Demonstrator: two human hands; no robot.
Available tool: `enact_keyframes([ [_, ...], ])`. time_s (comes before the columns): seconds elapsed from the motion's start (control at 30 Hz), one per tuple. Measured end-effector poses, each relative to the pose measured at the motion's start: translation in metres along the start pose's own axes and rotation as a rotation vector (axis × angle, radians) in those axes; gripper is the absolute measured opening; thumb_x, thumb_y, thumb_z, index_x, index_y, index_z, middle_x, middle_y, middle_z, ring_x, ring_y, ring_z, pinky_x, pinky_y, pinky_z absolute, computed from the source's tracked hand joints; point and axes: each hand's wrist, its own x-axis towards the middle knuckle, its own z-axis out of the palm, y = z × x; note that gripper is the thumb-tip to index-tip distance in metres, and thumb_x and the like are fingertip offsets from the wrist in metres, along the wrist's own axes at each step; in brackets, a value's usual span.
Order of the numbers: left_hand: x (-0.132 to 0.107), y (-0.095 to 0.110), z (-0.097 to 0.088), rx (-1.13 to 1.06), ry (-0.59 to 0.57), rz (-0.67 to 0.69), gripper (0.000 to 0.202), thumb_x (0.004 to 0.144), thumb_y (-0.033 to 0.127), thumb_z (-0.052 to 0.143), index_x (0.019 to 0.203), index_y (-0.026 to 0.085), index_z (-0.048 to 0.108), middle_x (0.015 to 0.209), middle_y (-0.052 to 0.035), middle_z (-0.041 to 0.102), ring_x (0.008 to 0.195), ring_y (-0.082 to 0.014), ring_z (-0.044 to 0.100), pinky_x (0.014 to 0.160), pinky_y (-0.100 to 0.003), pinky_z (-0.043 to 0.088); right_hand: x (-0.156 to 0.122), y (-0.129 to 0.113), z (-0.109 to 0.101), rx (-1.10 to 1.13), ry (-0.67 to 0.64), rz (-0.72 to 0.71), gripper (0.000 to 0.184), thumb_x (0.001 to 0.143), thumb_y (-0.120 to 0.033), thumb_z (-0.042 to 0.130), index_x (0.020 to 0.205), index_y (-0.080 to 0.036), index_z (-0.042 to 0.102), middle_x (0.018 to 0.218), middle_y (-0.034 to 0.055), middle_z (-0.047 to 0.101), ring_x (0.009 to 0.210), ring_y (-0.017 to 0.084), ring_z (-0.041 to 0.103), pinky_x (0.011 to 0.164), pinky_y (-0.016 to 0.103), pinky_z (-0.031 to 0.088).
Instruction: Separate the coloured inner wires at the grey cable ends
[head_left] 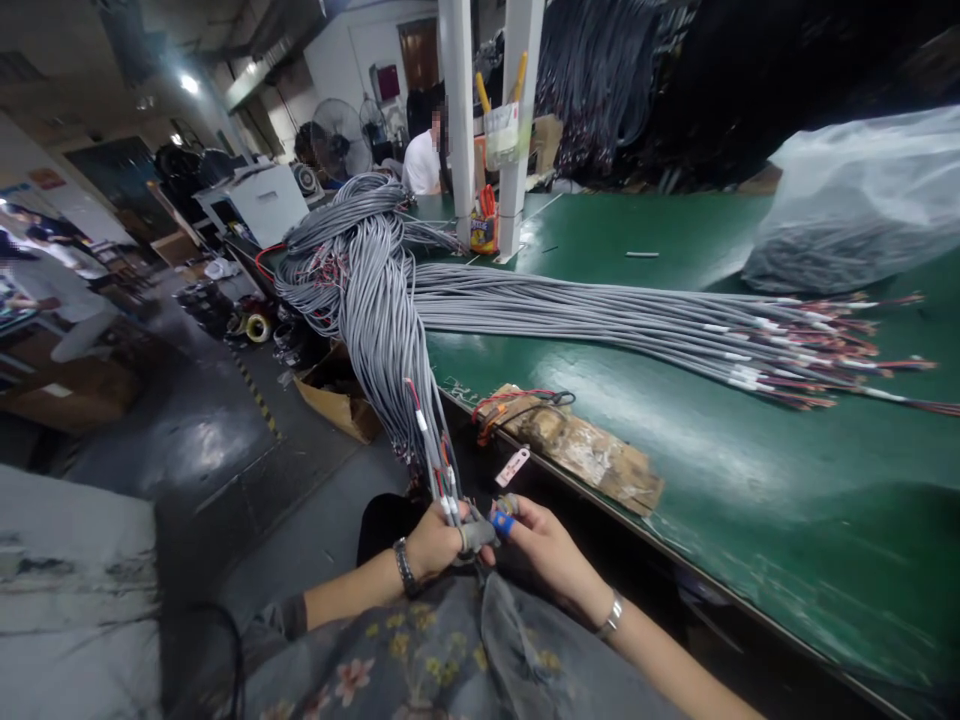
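My left hand is closed around the ends of several grey cables, which carry white sleeves and show some red and black wires. A greyish covering wraps its thumb. Close beside it, my right hand has thumb and forefinger pinched together, with blue tape around the thumb and a pale wrap on a fingertip. What lies between those fingertips is too small to make out. The held cables hang from a thick grey cable bundle draped over the table's left corner.
A row of grey cables lies across the green table, stripped ends at right. Near the edge rests a worn wooden block with red and black leads. A plastic bag sits at right. White posts rise behind; a cardboard box stands below.
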Motion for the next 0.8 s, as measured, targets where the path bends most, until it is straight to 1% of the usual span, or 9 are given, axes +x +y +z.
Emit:
enact_keyframes([
  [0.07, -0.001, -0.004, -0.003, 0.036, -0.061, 0.018, 0.037, 0.060, 0.048, 0.075, 0.053, 0.013, 0.064, 0.049, -0.0046, 0.061, 0.046, -0.0120, 0.052, 0.050, -0.024, 0.041, 0.001, -0.004, 0.003, 0.017, -0.063, 0.056, 0.040, 0.066, -0.057, 0.070, 0.066, -0.020, 0.056, 0.053, -0.0033, 0.056, 0.045, 0.012, 0.050, 0.050, 0.027, 0.038],
  [0.1, -0.001, -0.006, -0.004, 0.041, -0.069, 0.029, 0.036, 0.060, 0.047, 0.075, 0.054, 0.013, 0.065, 0.050, -0.0045, 0.062, 0.047, -0.0121, 0.053, 0.052, -0.024, 0.042, 0.003, -0.006, 0.004, 0.014, -0.081, 0.078, 0.040, 0.066, -0.058, 0.070, 0.067, -0.020, 0.056, 0.053, -0.0033, 0.056, 0.044, 0.013, 0.051, 0.049, 0.027, 0.038],
  [0.13, -0.001, -0.007, -0.005, 0.028, -0.061, 0.030, 0.036, 0.060, 0.047, 0.075, 0.055, 0.013, 0.065, 0.051, -0.0045, 0.062, 0.048, -0.0122, 0.053, 0.052, -0.024, 0.043, 0.004, -0.007, 0.005, -0.003, -0.073, 0.079, 0.041, 0.064, -0.058, 0.071, 0.066, -0.020, 0.055, 0.053, -0.0031, 0.057, 0.044, 0.012, 0.050, 0.049, 0.027, 0.038],
  [0.2, 0.000, -0.010, -0.005, -0.033, -0.019, 0.009, 0.039, 0.060, 0.049, 0.075, 0.056, 0.012, 0.065, 0.050, -0.0048, 0.062, 0.046, -0.0117, 0.053, 0.051, -0.024, 0.043, 0.007, -0.008, 0.005, -0.036, -0.001, 0.051, 0.043, 0.060, -0.059, 0.073, 0.064, -0.020, 0.057, 0.055, -0.0023, 0.057, 0.047, 0.012, 0.049, 0.051, 0.027, 0.039],
  [0.3, 0.001, -0.009, -0.002, -0.186, 0.080, -0.035, 0.042, 0.055, 0.051, 0.077, 0.058, 0.012, 0.063, 0.047, -0.0042, 0.060, 0.042, -0.0118, 0.053, 0.047, -0.024, 0.042, 0.009, -0.004, 0.006, -0.027, 0.108, 0.022, 0.044, 0.058, -0.060, 0.074, 0.063, -0.019, 0.058, 0.054, -0.0036, 0.053, 0.050, 0.011, 0.043, 0.051, 0.026, 0.037],
  [0.43, 0.002, -0.004, 0.001, -0.308, 0.166, -0.093, 0.045, 0.048, 0.052, 0.079, 0.056, 0.013, 0.058, 0.043, -0.0029, 0.057, 0.040, -0.0129, 0.053, 0.044, -0.024, 0.042, 0.008, -0.001, 0.006, 0.010, 0.174, 0.019, 0.043, 0.058, -0.059, 0.075, 0.064, -0.020, 0.058, 0.054, -0.0044, 0.050, 0.051, 0.011, 0.039, 0.051, 0.025, 0.034],
  [0.57, 0.002, -0.001, 0.000, -0.350, 0.223, -0.112, 0.045, 0.045, 0.051, 0.079, 0.057, 0.012, 0.059, 0.043, -0.0033, 0.058, 0.039, -0.0131, 0.053, 0.044, -0.025, 0.041, 0.011, -0.003, 0.003, 0.070, 0.248, 0.035, 0.041, 0.056, -0.055, 0.078, 0.062, -0.020, 0.058, 0.052, -0.0051, 0.048, 0.050, 0.010, 0.037, 0.050, 0.025, 0.032],
  [0.67, 0.004, -0.002, -0.001, -0.347, 0.236, -0.097, 0.042, 0.046, 0.049, 0.078, 0.057, 0.012, 0.059, 0.044, -0.0035, 0.059, 0.038, -0.0126, 0.053, 0.043, -0.024, 0.041, 0.012, -0.003, 0.001, 0.170, 0.201, 0.078, 0.041, 0.055, -0.053, 0.079, 0.057, -0.020, 0.055, 0.051, -0.0047, 0.047, 0.050, 0.010, 0.038, 0.050, 0.025, 0.034],
  [0.8, 0.005, -0.002, -0.001, -0.339, 0.232, -0.105, 0.042, 0.046, 0.048, 0.079, 0.056, 0.013, 0.057, 0.042, -0.0019, 0.057, 0.036, -0.0114, 0.051, 0.041, -0.023, 0.040, 0.009, -0.001, -0.001, 0.273, 0.163, 0.151, 0.042, 0.053, -0.055, 0.081, 0.061, -0.019, 0.061, 0.058, -0.0025, 0.054, 0.054, 0.011, 0.044, 0.054, 0.025, 0.040],
])
